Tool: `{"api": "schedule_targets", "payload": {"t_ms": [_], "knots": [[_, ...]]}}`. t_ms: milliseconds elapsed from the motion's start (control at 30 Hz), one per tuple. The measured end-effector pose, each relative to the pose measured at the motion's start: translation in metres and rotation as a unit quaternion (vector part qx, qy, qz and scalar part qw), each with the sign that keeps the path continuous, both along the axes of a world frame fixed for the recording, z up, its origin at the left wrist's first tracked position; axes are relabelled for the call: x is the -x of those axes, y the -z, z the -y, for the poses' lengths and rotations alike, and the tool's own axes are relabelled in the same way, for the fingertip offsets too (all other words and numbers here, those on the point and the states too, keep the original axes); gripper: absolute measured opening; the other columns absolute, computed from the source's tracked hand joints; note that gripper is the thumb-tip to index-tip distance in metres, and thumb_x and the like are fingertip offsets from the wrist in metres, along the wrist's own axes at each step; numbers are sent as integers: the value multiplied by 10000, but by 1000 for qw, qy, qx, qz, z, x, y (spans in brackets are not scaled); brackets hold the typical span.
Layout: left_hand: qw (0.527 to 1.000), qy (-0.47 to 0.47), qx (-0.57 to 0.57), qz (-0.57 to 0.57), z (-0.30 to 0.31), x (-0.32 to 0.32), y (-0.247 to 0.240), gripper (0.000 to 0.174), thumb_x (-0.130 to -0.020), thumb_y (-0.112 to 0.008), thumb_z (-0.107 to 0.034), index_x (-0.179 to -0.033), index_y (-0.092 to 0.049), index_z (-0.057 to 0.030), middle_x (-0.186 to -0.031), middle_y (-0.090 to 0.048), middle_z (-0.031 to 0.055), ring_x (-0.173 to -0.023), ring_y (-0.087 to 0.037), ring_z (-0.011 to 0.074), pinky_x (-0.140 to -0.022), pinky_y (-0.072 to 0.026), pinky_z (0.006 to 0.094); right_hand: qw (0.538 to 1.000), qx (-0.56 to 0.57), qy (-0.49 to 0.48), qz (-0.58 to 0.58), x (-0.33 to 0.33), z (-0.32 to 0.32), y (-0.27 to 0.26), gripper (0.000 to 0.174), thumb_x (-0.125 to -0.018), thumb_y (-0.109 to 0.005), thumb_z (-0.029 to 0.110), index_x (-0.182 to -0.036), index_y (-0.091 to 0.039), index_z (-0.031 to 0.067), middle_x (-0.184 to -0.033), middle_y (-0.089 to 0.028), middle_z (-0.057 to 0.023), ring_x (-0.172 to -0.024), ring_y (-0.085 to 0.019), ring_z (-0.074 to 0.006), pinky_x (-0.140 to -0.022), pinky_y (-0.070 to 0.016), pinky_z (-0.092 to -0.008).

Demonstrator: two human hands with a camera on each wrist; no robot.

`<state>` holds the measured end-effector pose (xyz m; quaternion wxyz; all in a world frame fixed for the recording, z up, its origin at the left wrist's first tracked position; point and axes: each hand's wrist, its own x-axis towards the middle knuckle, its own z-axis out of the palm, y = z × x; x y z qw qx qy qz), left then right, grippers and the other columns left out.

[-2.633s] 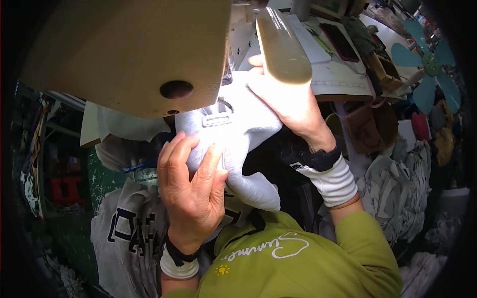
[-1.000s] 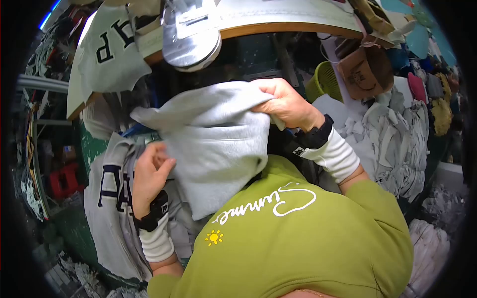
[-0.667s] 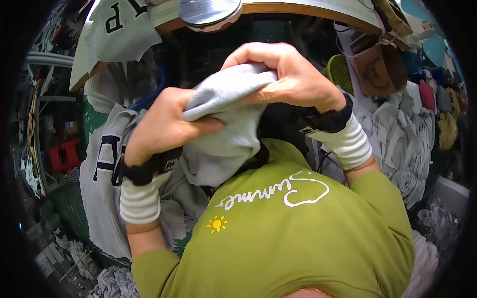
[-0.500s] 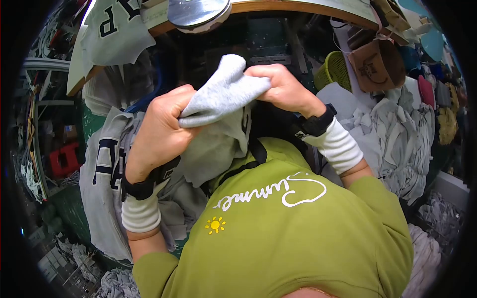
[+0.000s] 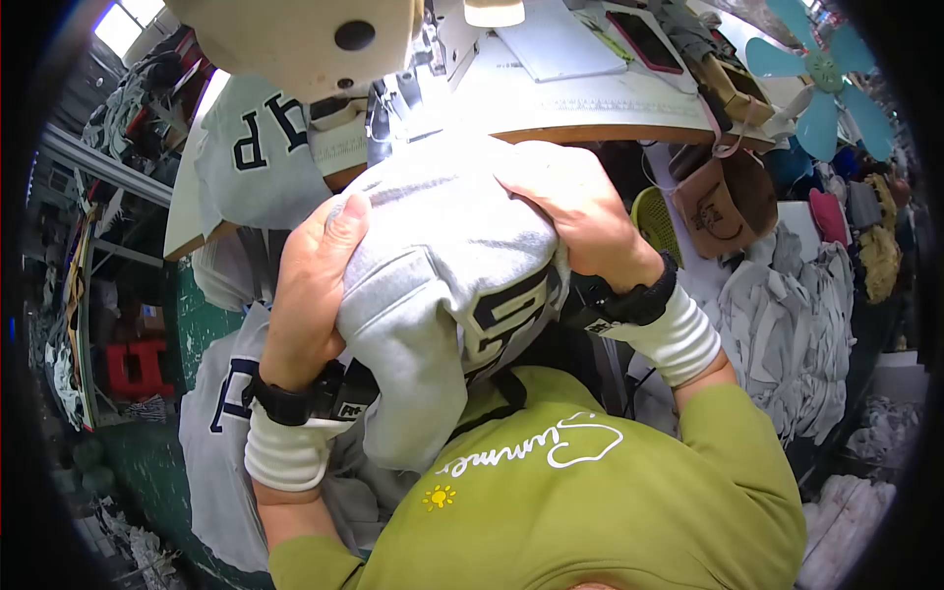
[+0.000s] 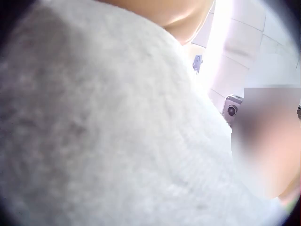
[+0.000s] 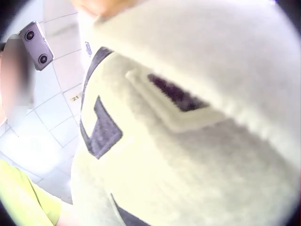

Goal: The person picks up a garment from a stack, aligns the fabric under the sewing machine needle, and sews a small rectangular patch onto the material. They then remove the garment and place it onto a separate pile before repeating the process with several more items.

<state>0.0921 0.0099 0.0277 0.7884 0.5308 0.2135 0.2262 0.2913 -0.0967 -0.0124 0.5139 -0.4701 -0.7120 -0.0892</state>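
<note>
I see the grey garment (image 5: 403, 285) spread between both hands, left hand (image 5: 310, 280) and right hand (image 5: 585, 206) gripping opposite sides, its far edge near the sewing machine (image 5: 295, 49).

The table (image 5: 590, 106) has a white top and a brown front edge, which looks curved in the head view. To the left of its left corner stands a metal rack (image 5: 128, 254); higher up, a window (image 5: 120, 31) is shining very white. Below, the floor (image 5: 147, 472) is dark green with pale specks. In the left wrist view, a bright light strip (image 6: 218, 47) crosses pale panels (image 6: 242, 33) with thin seams.
</note>
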Motion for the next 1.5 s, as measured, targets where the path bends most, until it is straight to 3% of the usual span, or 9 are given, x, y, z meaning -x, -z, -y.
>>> {"api": "schedule_targets", "payload": {"t_ms": [233, 300, 367, 700, 833, 933, 1133, 1333, 1500], "knots": [[994, 11, 103, -34, -43, -17, 4, 317, -936, -411, -185, -1117, -513, 55, -1032, -596, 130, -901, -592, 159, -800, -473, 285, 896, 198, -82, -390, -18, -57, 0, 122, -779, -579, 77, -827, -641, -16, -748, -617, -133, -665, -585, -239, -631, -477, -307], [993, 6, 105, -49, -53, -18, 7, 341, -928, -433, -209, -1107, -510, 71, -1020, -600, 127, -874, -600, 166, -786, -479, 289, 915, 191, -53, -351, -33, -77, -7, 96, -765, -589, 79, -762, -641, -2, -732, -623, -131, -636, -593, -242, -615, -483, -313], [996, -8, 74, -42, -64, -21, 14, 354, -914, -466, -222, -1101, -510, 75, -1013, -602, 130, -860, -604, 170, -773, -483, 287, 989, 15, 92, 117, -52, -100, -9, 96, -753, -612, 109, -734, -640, 18, -747, -628, -125, -637, -603, -243, -594, -489, -316], [989, 85, -46, -111, -39, -22, -28, 386, -698, -689, 28, -1041, -526, 95, -943, -618, 144, -816, -616, 188, -744, -506, 304, 966, 167, 168, -104, -26, -110, -17, 287, -668, -645, 164, -930, -617, 51, -824, -626, -145, -764, -608, -317, -677, -495, -376], [993, 34, 19, -115, -30, -24, -28, 339, -713, -650, 61, -1030, -533, 87, -938, -622, 133, -806, -624, 202, -751, -513, 316, 978, -53, 151, -136, -27, -103, -3, 242, -694, -679, 120, -906, -609, 27, -780, -626, -110, -699, -608, -253, -638, -486, -338], [994, -6, 54, -94, -25, -18, -23, 327, -717, -639, 69, -1024, -530, 94, -931, -623, 139, -798, -631, 209, -732, -523, 313, 914, -83, 96, -384, -14, -48, 16, 194, -806, -647, 68, -944, -551, -29, -751, -605, -47, -679, -537, -51, -623, -439, -197], [994, -18, 51, -93, -21, -24, -23, 286, -754, -626, 54, -1021, -529, 90, -920, -629, 136, -802, -632, 194, -730, -521, 294, 673, 331, -71, -658, 15, -28, 40, 465, -856, -546, 474, -936, -598, 19, -788, -605, -23, -679, -519, -52, -608, -394, -169], [995, -69, -61, -49, -10, -25, -13, 256, -764, -625, 53, -1002, -541, 89, -911, -630, 137, -782, -624, 169, -722, -514, 274, 542, 144, -158, -813, 41, -45, 22, 184, -850, -600, 162, -907, -596, -13, -797, -617, -48, -659, -591, -99, -600, -479, -209], [992, -61, -78, -73, -6, -10, -12, 250, -786, -626, -11, -1011, -551, 70, -945, -625, 119, -823, -608, 156, -743, -486, 268, 869, 26, -99, -484, -1, -56, 10, 78, -822, -556, 13, -836, -604, -46, -761, -611, -50, -678, -593, -98, -600, -490, -217]]}}
